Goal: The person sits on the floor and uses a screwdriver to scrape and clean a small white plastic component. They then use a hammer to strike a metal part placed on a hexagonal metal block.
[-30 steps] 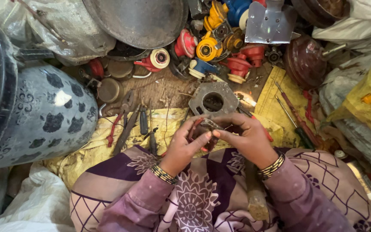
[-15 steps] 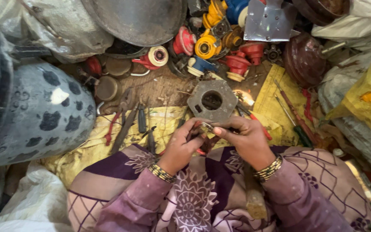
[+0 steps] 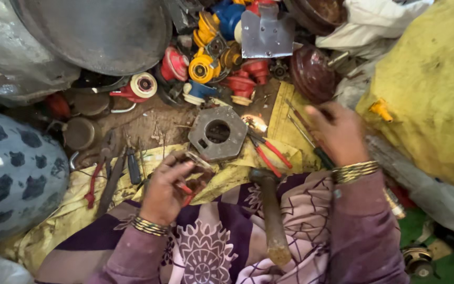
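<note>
Gold bangles are circling both wrists as the person is working over a cluttered floor. The left hand is gripping a small metal part between thumb and fingertips, with something red showing under the palm; what that red thing is cannot be told. This hand is hovering just above the purple patterned cloth draped over the lap, at the edge of a yellow sheet. The right hand is reaching well apart from it, fingers loosely spread and holding nothing, resting over a screwdriver on the yellow sheet. Between the two hands a grey hexagonal metal plate with a round hole is lying flat, and red-handled pliers are lying just beside it. A hammer is resting across the lap, wooden handle pointing toward the person. Red and yellow plastic parts are piling up beyond the plate.
</note>
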